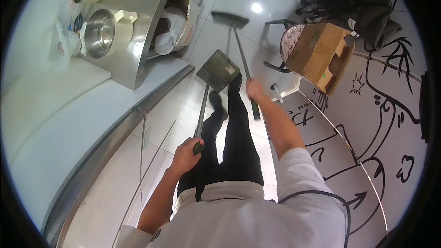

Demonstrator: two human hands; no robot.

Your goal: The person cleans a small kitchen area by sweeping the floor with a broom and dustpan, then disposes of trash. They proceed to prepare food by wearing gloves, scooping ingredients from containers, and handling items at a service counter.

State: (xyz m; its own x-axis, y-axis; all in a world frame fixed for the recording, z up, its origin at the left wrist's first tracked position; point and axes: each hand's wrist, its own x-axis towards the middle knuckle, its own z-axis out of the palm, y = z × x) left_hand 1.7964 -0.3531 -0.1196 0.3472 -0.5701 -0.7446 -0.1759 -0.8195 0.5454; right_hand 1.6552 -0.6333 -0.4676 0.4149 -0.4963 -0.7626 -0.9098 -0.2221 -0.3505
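My left hand point(187, 156) grips the top end of a long-handled dustpan. Its dark green pan point(218, 71) is ahead of my feet, close to my right shoe. In my right hand point(255, 89) is the handle of a broom, with the grip end showing below my fist. The broom's dark head point(230, 19) is farther out over the tiled floor point(193, 110), beyond the pan. Whether the bristles touch the floor is hard to tell. My legs are apart in mid-stride, and the left shoe point(216, 100) is blurred.
On the left a metal counter point(127, 70) holds cream-sided steel pots point(103, 34); an open carton point(184, 27) with plastic bags sits beneath. To the right, a cardboard box point(317, 55) rests on a chair point(289, 39) beside a wall with black drawings. Dark folded fabric point(355, 3) lies beyond.
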